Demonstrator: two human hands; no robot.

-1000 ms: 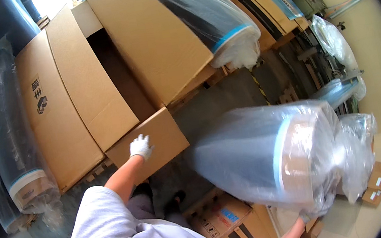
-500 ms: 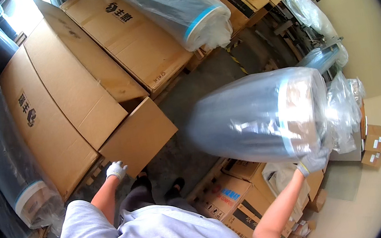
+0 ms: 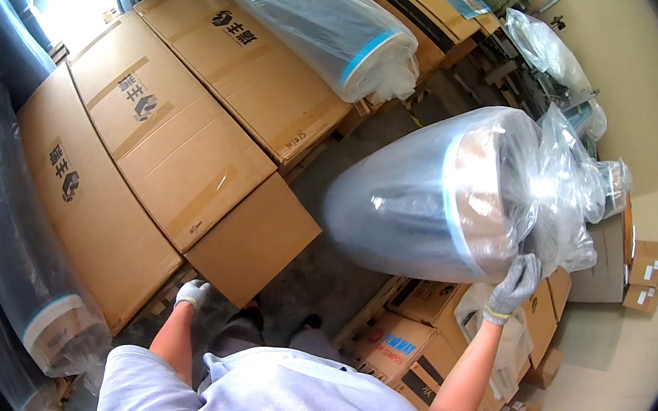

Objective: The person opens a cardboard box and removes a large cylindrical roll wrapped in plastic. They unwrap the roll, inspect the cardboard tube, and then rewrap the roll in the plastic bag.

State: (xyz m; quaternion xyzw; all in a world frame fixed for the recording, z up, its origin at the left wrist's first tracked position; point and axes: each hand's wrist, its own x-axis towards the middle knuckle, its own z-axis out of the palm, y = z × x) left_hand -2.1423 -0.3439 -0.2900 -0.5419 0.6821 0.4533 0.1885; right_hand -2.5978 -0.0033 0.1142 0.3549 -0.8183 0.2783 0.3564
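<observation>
A large film-like roll (image 3: 397, 208) in clear plastic, with a pale blue band near its end, stands out in front of me on the right. My right hand (image 3: 517, 290), in a grey knit glove, is closed on the gathered plastic wrapping (image 3: 553, 193) at the roll's near end. My left hand (image 3: 193, 293), gloved too, is low beside the hanging end flap (image 3: 254, 242) of a long cardboard box (image 3: 185, 155). Its fingers are curled together, with nothing visible in them. The box's top lies flat.
Other long boxes (image 3: 95, 206) flank it, and a wrapped roll (image 3: 320, 32) lies across the far one. More wrapped rolls (image 3: 24, 242) stand at the left. Stacked cartons (image 3: 400, 339) are below the held roll. Small boxes (image 3: 650, 272) sit by the right wall.
The raised top flap of the middle box has come down flat. My right hand has shifted slightly left, and the roll's near end has turned with more bunched plastic showing.
</observation>
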